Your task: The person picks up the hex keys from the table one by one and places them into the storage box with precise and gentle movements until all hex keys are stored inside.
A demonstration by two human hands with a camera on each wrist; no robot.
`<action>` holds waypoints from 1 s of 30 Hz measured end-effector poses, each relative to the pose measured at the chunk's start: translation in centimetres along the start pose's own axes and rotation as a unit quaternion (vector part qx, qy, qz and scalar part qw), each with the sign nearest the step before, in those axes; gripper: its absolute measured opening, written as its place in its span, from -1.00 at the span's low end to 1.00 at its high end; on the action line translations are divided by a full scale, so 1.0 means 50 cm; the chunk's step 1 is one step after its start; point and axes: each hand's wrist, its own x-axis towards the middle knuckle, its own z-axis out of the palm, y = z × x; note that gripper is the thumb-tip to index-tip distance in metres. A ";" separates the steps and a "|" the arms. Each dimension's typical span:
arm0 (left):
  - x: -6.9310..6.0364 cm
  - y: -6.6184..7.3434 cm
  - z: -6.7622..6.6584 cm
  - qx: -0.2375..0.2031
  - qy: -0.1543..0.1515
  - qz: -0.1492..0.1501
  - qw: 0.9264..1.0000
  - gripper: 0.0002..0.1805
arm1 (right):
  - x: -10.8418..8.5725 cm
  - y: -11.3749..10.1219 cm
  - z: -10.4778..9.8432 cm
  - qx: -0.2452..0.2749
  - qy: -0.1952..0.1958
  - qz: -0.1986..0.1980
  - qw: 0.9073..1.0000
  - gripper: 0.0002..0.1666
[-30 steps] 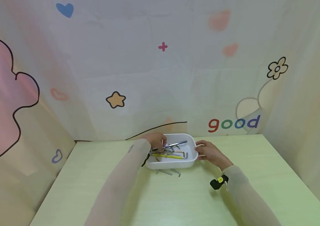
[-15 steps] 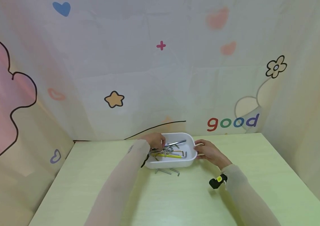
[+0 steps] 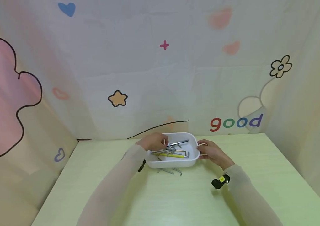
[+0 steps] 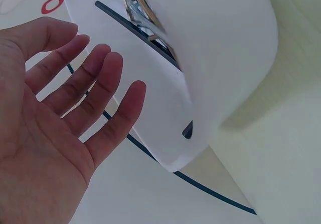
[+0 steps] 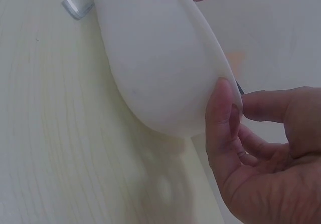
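A white tray (image 3: pixel 174 164) stands near the back of the table, with metal tools heaped in its left half. Among them are a long dark rod (image 4: pixel 135 31), a yellow-handled tool (image 3: pixel 171 155) and an L-shaped hex key (image 3: pixel 188 154). Over the tray's left end hovers my left hand (image 3: pixel 153 142); in the left wrist view its fingers are spread, loosely bent, and hold nothing. At the opposite end, my right hand (image 3: pixel 212 153) pinches the tray rim between thumb and forefinger, plain in the right wrist view. The tray wall hides part of the heap in the left wrist view.
Two bent hex keys, one longer (image 3: pixel 166 171) and one shorter (image 3: pixel 178 171), lie on the pale green table (image 3: pixel 171 197) just before the tray. A printed curtain (image 3: pixel 137 62) rises right behind the table's back edge and along both sides.
My left hand has lifted a little and drawn back leftward from the heap of tools. The right hand keeps its place at the tray's end. The head view has shifted slightly.
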 end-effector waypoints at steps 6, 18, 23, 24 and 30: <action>-0.018 0.011 0.016 0.014 0.024 0.039 0.999 -0.79 | 0.002 0.002 -0.005 0.003 -0.002 0.001 1.000 -0.51; -0.085 0.043 0.044 0.016 0.102 0.091 0.990 -0.83 | 0.000 0.002 -0.005 -0.001 0.003 -0.003 1.000 -0.51; -0.104 0.051 0.057 0.019 0.146 0.090 0.985 -0.83 | 0.000 0.002 -0.005 0.003 0.002 0.002 1.000 -0.51; -0.107 0.053 0.059 0.021 0.156 0.093 0.983 -0.83 | 0.000 0.002 -0.005 0.004 0.001 0.002 1.000 -0.51; -0.128 0.065 0.077 0.061 0.200 0.127 0.970 -0.82 | 0.001 0.000 -0.004 0.004 0.004 0.006 1.000 -0.50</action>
